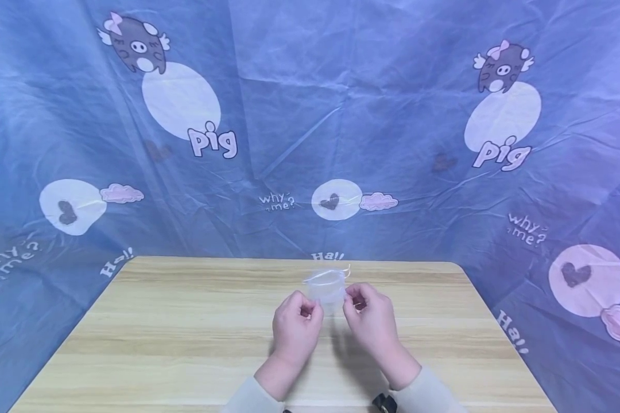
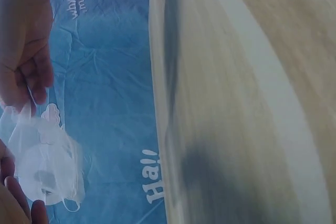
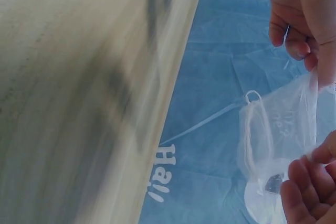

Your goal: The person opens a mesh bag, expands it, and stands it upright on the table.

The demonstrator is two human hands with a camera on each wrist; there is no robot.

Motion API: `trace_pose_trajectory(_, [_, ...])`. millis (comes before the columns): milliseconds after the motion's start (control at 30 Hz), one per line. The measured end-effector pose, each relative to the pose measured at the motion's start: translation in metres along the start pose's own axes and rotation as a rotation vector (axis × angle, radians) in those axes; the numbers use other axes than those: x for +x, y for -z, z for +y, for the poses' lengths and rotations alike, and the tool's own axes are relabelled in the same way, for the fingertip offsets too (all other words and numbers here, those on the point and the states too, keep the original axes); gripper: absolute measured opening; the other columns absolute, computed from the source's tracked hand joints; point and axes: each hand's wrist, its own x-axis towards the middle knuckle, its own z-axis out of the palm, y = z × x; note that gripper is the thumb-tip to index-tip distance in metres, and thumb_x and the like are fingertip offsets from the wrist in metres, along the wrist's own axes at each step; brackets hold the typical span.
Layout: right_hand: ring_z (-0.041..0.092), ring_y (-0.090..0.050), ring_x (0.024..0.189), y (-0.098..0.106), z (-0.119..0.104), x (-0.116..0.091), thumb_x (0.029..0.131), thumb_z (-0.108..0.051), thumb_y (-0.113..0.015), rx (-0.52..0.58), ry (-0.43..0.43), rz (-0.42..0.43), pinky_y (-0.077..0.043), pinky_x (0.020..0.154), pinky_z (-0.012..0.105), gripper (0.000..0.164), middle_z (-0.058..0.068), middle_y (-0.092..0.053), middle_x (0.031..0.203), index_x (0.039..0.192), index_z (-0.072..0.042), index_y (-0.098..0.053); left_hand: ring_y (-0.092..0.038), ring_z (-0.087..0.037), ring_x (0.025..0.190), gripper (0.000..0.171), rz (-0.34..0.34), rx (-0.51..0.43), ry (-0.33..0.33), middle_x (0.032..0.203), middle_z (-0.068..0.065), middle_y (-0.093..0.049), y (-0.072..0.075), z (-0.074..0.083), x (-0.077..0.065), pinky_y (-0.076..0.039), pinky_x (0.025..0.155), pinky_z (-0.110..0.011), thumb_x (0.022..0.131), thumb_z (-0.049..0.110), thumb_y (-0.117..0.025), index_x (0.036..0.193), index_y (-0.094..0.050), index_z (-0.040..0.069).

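A small sheer white drawstring pouch point(image 1: 326, 288) hangs above the wooden table between my two hands. White cord loops stick out at its far end, also visible on the pouch point(image 3: 281, 116) in the right wrist view. My left hand point(image 1: 295, 321) pinches the near left corner between thumb and fingers. On the opposite side, my right hand point(image 1: 373, 318) pinches the near right corner the same way. The thin fabric is stretched between them. In the left wrist view the pouch point(image 2: 58, 161) is see-through, and the backdrop shows behind it.
Beneath the hands lies a light wood-grain table point(image 1: 186, 332), with hand shadows on it. A blue printed cloth point(image 1: 289, 115) hangs behind and along both sides. A small black object point(image 1: 384, 402) shows by the right sleeve at the bottom edge.
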Motion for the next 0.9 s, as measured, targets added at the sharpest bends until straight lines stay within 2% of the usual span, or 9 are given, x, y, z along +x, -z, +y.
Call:
trace_pose_trajectory(100, [0.01, -0.063, 0.06, 0.0001, -0.001, 0.0004, 0.078, 0.007, -0.073, -0.04, 0.089, 0.061, -0.055, 0.055, 0.025, 0.013, 0.0, -0.068, 0.07, 0.082, -0.005, -0.07, -0.057, -0.005, 0.061, 0.027, 0.02, 0.002, -0.029, 0.067, 0.006, -0.061, -0.0001, 0.0009, 0.0009, -0.05, 0.057, -0.018, 0.075, -0.004, -0.077, 0.074, -0.057, 0.014])
trace_pose_trajectory(233, [0.009, -0.054, 0.051, -0.0006, -0.0031, -0.0007, 0.075, -0.002, -0.066, -0.138, 0.335, 0.156, -0.048, 0.046, 0.023, 0.005, -0.001, -0.062, 0.064, 0.078, -0.007, -0.066, -0.054, -0.004, 0.058, 0.03, 0.055, -0.004, -0.064, 0.064, 0.006, -0.057, 0.0006, 0.0026, 0.0022, -0.046, 0.054, -0.017, 0.074, -0.006, -0.075, 0.07, -0.053, 0.015])
trace_pose_trajectory(333, [0.012, -0.056, 0.051, -0.0024, -0.004, -0.0013, 0.075, -0.003, -0.063, -0.112, 0.46, 0.234, -0.05, 0.046, 0.023, 0.007, 0.001, -0.063, 0.066, 0.081, -0.004, -0.067, -0.052, -0.003, 0.056, 0.032, 0.071, -0.028, -0.089, 0.062, 0.006, -0.056, 0.0012, 0.0043, 0.0022, -0.044, 0.052, -0.016, 0.073, -0.006, -0.074, 0.069, -0.051, 0.017])
trace_pose_trajectory(400, [0.015, -0.058, 0.054, -0.0024, -0.0033, -0.0008, 0.077, -0.002, -0.063, -0.044, 0.44, 0.256, -0.052, 0.049, 0.023, 0.009, 0.002, -0.064, 0.069, 0.084, -0.003, -0.069, -0.052, -0.003, 0.055, 0.031, 0.072, -0.045, -0.111, 0.062, 0.006, -0.057, 0.0017, 0.0052, 0.0018, -0.044, 0.052, -0.015, 0.073, -0.005, -0.073, 0.07, -0.051, 0.017])
trace_pose_trajectory(467, [0.017, -0.061, 0.059, -0.0009, -0.0027, -0.0006, 0.078, 0.0, -0.064, 0.007, 0.367, 0.246, -0.054, 0.053, 0.025, 0.009, 0.004, -0.066, 0.073, 0.084, -0.003, -0.071, -0.052, -0.004, 0.056, 0.03, 0.075, -0.065, -0.145, 0.062, 0.006, -0.057, 0.0016, 0.006, 0.0014, -0.044, 0.052, -0.015, 0.072, -0.004, -0.073, 0.07, -0.051, 0.017])
trace_pose_trajectory(567, [0.018, -0.062, 0.066, 0.0022, -0.0028, -0.0007, 0.079, 0.004, -0.067, 0.054, 0.241, 0.189, -0.055, 0.055, 0.028, 0.01, 0.005, -0.066, 0.079, 0.084, -0.004, -0.068, -0.053, -0.006, 0.056, 0.029, 0.081, -0.082, -0.19, 0.063, 0.005, -0.057, 0.0012, 0.0069, 0.0011, -0.045, 0.052, -0.016, 0.071, -0.003, -0.073, 0.071, -0.051, 0.017])
trace_pose_trajectory(667, [0.017, -0.066, 0.068, 0.0034, -0.0035, -0.0017, 0.079, 0.007, -0.066, 0.068, 0.172, 0.123, -0.057, 0.054, 0.026, 0.014, 0.008, -0.07, 0.084, 0.087, -0.004, -0.065, -0.053, -0.006, 0.056, 0.029, 0.087, -0.08, -0.209, 0.063, 0.005, -0.057, 0.0009, 0.0079, 0.0008, -0.045, 0.052, -0.016, 0.07, -0.002, -0.072, 0.071, -0.051, 0.016])
trace_pose_trajectory(800, [0.016, -0.068, 0.064, 0.003, -0.0048, -0.0041, 0.081, 0.01, -0.062, 0.076, 0.144, 0.075, -0.056, 0.054, 0.021, 0.017, 0.013, -0.075, 0.088, 0.092, -0.002, -0.061, -0.053, -0.006, 0.057, 0.027, 0.079, -0.067, -0.198, 0.063, 0.004, -0.057, 0.0012, 0.0083, -0.0001, -0.045, 0.052, -0.016, 0.071, -0.002, -0.072, 0.071, -0.052, 0.016])
trace_pose_trajectory(900, [0.016, -0.069, 0.064, 0.0023, -0.0049, -0.0054, 0.081, 0.01, -0.062, 0.06, 0.16, 0.08, -0.057, 0.054, 0.024, 0.017, 0.014, -0.077, 0.09, 0.093, -0.002, -0.06, -0.053, -0.006, 0.057, 0.026, 0.072, -0.069, -0.187, 0.063, 0.004, -0.057, 0.0016, 0.0075, -0.0006, -0.046, 0.053, -0.016, 0.072, -0.002, -0.071, 0.071, -0.053, 0.016])
